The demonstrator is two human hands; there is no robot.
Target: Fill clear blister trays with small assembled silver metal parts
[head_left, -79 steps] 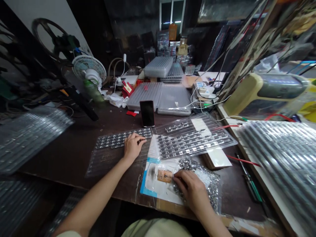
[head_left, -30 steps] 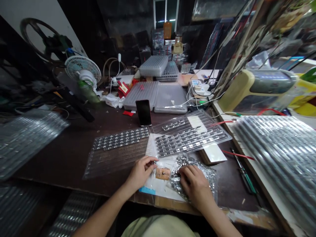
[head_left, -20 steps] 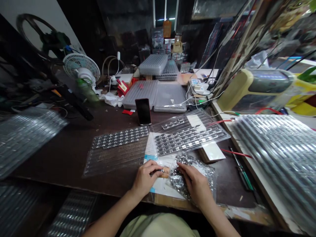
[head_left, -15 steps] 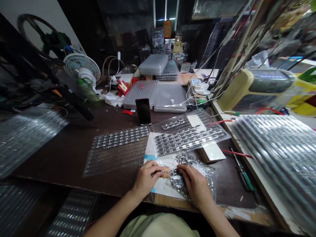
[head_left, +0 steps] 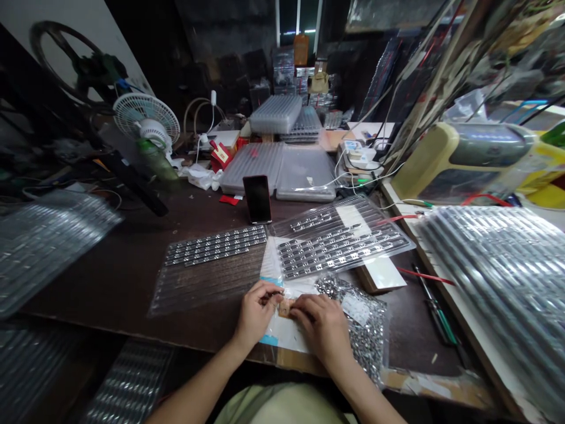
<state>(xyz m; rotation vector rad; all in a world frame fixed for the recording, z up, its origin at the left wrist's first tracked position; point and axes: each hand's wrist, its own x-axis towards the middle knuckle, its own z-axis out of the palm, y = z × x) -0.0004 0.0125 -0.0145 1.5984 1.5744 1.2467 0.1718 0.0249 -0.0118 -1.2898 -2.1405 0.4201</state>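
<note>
A small tan block (head_left: 285, 308) lies on the white sheet (head_left: 291, 338) at the table's front edge. My left hand (head_left: 256, 312) is at the block's left side, fingertips pinched; whatever they hold is too small to make out. From the right, my right hand (head_left: 324, 327) reaches to the block with its fingers drawn together, their contents hidden. Beside it spreads a clear plastic bag (head_left: 368, 338) of small shiny metal parts. Behind my hands lie two clear ribbed trays, the left tray (head_left: 212, 282) and the right tray (head_left: 313, 206), both partly filled with rows of metal pieces.
A phone (head_left: 257, 200) stands upright behind the trays. A green-handled screwdriver (head_left: 441, 321) lies at the right, near a stack of ribbed trays (head_left: 494, 282). More trays (head_left: 48, 241) occupy the left side. A white fan (head_left: 148, 121) stands at the back left.
My right hand has moved left from the bag of metal parts to the tan block, uncovering more of the bag. My left hand has shifted slightly left, still pinched.
</note>
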